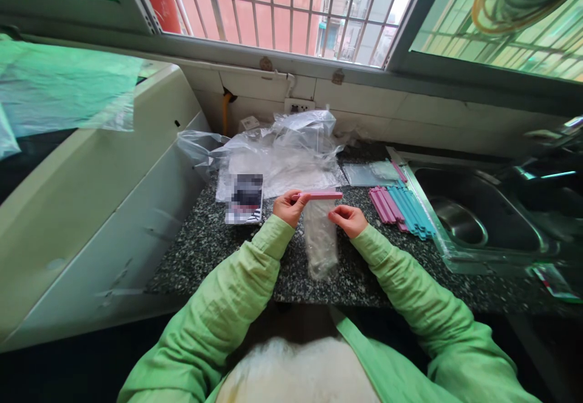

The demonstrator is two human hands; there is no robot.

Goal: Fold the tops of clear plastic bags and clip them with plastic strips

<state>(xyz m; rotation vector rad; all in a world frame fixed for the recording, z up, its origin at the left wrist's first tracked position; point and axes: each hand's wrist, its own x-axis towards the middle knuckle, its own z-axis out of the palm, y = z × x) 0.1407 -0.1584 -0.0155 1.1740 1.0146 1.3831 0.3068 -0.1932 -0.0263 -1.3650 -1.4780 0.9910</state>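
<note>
Tabletop [200, 257]: dark speckled stone below a barred window [282, 11], with a metal sink [449, 257] set in toward its right end.
Left hand [289, 209]: grasping the left end of a pink strip [324, 196] between thumb and fingers, probably because an end grip leaves the rest of its length uncovered.
Right hand [350, 220]: thumb and fingertips closed at the right side of a clear bag [321, 245], apparently pinching its edge to steady it.
Clear bag: between the hands, over the middle of the tabletop's front edge, its top at the pink strip; whether its lower end touches the stone, I cannot tell.
Spare strips: pink ones [385, 204] and blue ones [410, 210] lie side by side against the sink's left rim, seemingly sorted by colour within right-hand reach.
Back edge: loose plastic film [291, 157] is heaped near the wall, perhaps to leave the front free.
</note>
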